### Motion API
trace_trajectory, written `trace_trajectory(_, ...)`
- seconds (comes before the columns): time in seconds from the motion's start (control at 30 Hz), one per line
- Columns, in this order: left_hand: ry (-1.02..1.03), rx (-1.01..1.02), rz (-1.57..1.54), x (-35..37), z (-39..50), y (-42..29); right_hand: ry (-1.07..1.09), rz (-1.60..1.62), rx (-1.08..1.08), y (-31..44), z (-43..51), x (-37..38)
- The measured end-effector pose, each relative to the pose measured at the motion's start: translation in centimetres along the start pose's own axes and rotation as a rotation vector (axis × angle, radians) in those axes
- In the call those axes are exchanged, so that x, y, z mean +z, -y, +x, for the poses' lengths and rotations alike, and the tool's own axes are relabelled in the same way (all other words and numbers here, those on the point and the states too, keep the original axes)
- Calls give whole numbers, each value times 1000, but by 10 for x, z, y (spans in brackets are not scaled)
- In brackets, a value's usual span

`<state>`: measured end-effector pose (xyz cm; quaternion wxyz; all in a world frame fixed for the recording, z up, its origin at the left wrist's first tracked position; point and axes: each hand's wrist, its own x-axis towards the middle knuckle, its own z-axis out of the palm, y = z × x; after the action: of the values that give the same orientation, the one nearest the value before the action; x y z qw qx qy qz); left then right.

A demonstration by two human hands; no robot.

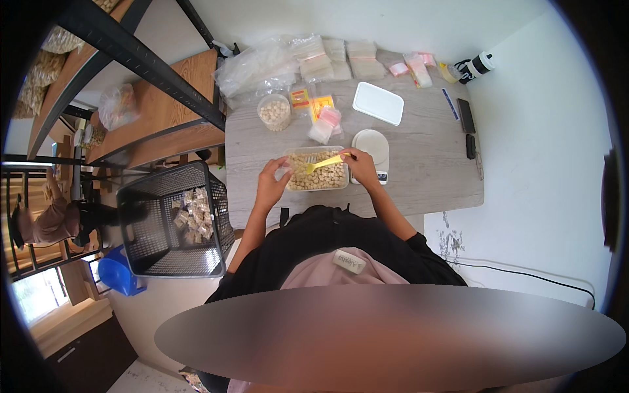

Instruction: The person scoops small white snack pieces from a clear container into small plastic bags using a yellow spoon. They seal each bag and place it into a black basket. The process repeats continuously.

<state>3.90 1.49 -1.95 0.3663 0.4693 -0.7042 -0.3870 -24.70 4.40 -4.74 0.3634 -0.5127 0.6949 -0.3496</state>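
In the head view, a clear plastic tub (318, 187) full of small pale round pieces lies before me on the grey table. My right hand (359, 164) grips a yellow plastic spoon (324, 163) over the tub. At the tub's left end, my left hand (274, 179) pinches what looks like a small clear plastic bag (282, 172). A white kitchen scale (372, 147) stands just right of the tub. Behind lie small pink-edged zip bags (324, 126) and a round tub (274, 113) of similar pieces.
A white lid (378, 103), stacks of clear bags (312, 59) and a phone (466, 116) lie farther back or right. Left of the table is a black basket (169, 221) with small filled packets (195, 216), beside shelving (162, 98). Another person (54, 221) is at far left.
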Motion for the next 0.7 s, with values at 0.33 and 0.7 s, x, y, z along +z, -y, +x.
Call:
trace_trajectory(0.33, 60, 212, 327, 11, 7, -7, -76, 100, 15, 37, -11, -47)
trace_trajectory(0.7, 143, 199, 130, 35, 18, -19, -185, -274, -367, 110, -45, -43)
